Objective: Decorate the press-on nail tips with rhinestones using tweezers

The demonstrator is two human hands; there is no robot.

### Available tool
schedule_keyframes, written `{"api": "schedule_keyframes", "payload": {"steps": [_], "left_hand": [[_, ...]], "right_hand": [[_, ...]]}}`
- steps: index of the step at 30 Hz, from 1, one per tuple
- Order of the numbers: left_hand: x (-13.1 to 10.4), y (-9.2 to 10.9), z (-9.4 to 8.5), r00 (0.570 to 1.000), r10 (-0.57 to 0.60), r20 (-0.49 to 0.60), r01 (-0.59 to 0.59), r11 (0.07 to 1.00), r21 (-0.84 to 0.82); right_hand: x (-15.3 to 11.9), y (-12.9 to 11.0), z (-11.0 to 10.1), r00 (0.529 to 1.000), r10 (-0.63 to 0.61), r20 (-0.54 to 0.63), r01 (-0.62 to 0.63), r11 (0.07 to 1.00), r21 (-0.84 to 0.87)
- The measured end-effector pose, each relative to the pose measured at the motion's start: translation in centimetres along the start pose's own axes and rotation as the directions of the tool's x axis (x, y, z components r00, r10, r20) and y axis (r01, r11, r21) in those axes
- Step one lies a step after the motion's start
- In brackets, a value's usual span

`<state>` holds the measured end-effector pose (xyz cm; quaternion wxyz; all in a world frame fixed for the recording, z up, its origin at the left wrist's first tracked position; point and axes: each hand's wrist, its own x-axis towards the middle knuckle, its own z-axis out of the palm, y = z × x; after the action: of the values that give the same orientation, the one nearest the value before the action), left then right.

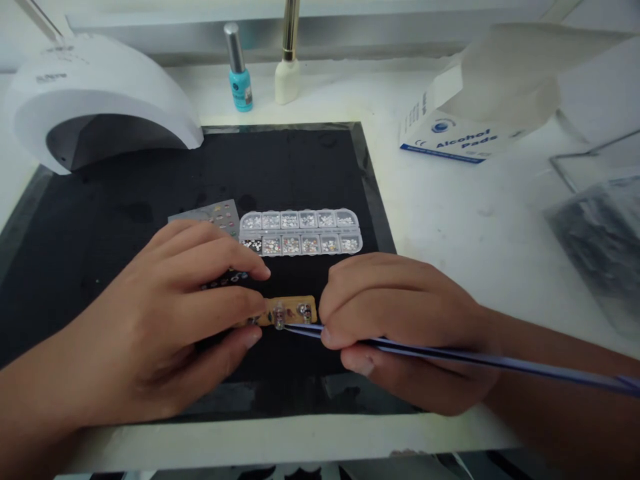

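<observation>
My left hand [185, 313] pinches the left end of a small yellow-tan strip [293, 308] between thumb and finger. Small shiny pieces that look like decorated nail tips [279, 316] stand on the strip; their exact kind is hard to make out. My right hand [400, 327] is closed around a pair of blue tweezers [450, 355], whose long end reaches back to the right. The tweezer points meet the lower edge of the middle piece. Just beyond the hands lies a clear compartment case [300, 233] of tiny rhinestones. A sticker sheet [227, 212] is partly hidden behind my left hand.
A white arched nail lamp [115, 87] stands at the back left of the black mat [300, 160]. Behind the mat are a turquoise polish bottle [241, 87] and a cream bottle [287, 81]. An open alcohol pads box [445, 137] and a clear plastic packet [600, 247] lie to the right.
</observation>
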<state>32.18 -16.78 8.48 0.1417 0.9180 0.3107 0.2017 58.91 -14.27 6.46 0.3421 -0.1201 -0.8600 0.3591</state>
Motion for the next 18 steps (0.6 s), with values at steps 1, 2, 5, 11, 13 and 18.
{"api": "schedule_keyframes", "payload": {"steps": [1, 2, 5, 11, 13, 18], "left_hand": [[0.0, 0.01, -0.01, 1.0, 0.002, 0.0, -0.002, 1.0, 0.0], [0.0, 0.01, -0.03, 1.0, 0.008, 0.003, -0.008, 1.0, 0.003], [0.02, 0.06, -0.07, 1.0, 0.008, 0.011, -0.008, 1.0, 0.005], [-0.01, 0.05, -0.11, 1.0, -0.001, 0.011, 0.001, 1.0, -0.007], [-0.05, 0.0, -0.15, 1.0, 0.013, 0.017, -0.013, 1.0, 0.002], [-0.15, -0.12, -0.07, 1.0, 0.018, 0.015, -0.018, 1.0, 0.017]], "right_hand": [[0.02, 0.0, -0.01, 1.0, -0.004, 0.002, 0.004, 1.0, -0.004], [0.04, 0.01, -0.03, 1.0, -0.007, 0.004, 0.007, 1.0, -0.009], [0.06, 0.07, -0.08, 1.0, -0.018, 0.009, 0.018, 1.0, -0.023], [0.01, 0.16, -0.03, 1.0, -0.018, 0.007, 0.019, 1.0, -0.011], [0.01, 0.13, -0.02, 1.0, -0.022, 0.008, 0.022, 1.0, -0.007], [-0.02, -0.06, -0.1, 1.0, 0.001, 0.014, 0.0, 1.0, -0.014]]}}
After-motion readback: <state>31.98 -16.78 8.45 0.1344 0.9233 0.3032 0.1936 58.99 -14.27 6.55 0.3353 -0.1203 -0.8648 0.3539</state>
